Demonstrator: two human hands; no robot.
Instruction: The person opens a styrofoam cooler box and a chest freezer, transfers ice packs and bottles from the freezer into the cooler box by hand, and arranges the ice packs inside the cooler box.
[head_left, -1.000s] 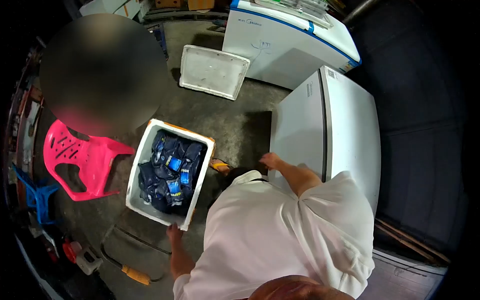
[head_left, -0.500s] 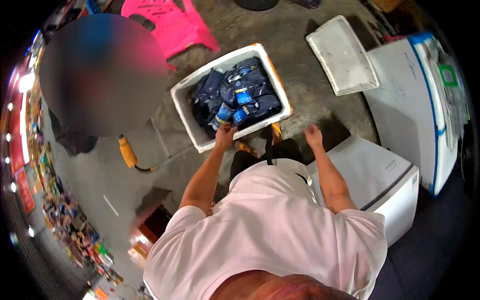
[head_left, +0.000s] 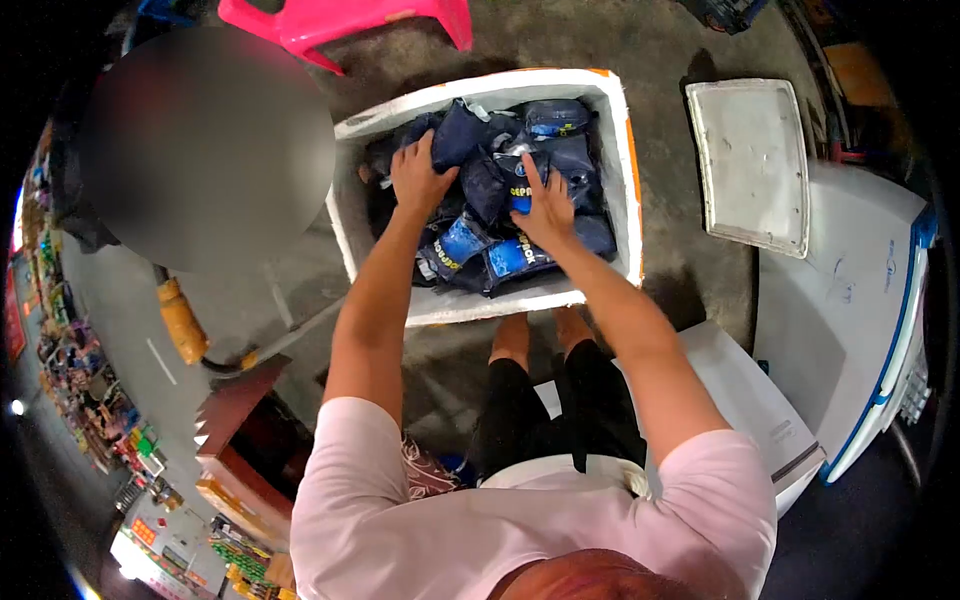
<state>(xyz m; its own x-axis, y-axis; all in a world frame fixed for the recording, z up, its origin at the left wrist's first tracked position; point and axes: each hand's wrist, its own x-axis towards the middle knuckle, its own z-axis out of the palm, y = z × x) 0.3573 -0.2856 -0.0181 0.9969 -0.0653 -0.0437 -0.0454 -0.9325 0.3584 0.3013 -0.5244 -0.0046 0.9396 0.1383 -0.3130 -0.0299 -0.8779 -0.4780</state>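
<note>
Several dark blue plastic packets with lighter blue panels and yellow lettering point(head_left: 453, 243) fill a white foam box point(head_left: 633, 180) in front of me. My left hand point(head_left: 420, 180) reaches into its left half, fingers spread, touching the lower left side of a plain-looking dark blue packet point(head_left: 460, 136). Over on the right, my right hand point(head_left: 548, 208) rests at a lettered packet point(head_left: 517, 175), index finger stretched out and thumb apart. Neither hand is visibly closed around a packet. The packets underneath are mostly hidden.
A white foam lid point(head_left: 750, 165) lies on the floor to the right, near a large white chest point(head_left: 835, 280). A white carton point(head_left: 745, 400) stands by my right side. A pink chair point(head_left: 370, 22) is beyond the box. A yellow-handled object point(head_left: 181, 320) lies left.
Both hands have moved forward into the foam box, the left from its near rim and the right from outside it. The view has come closer to the box.
</note>
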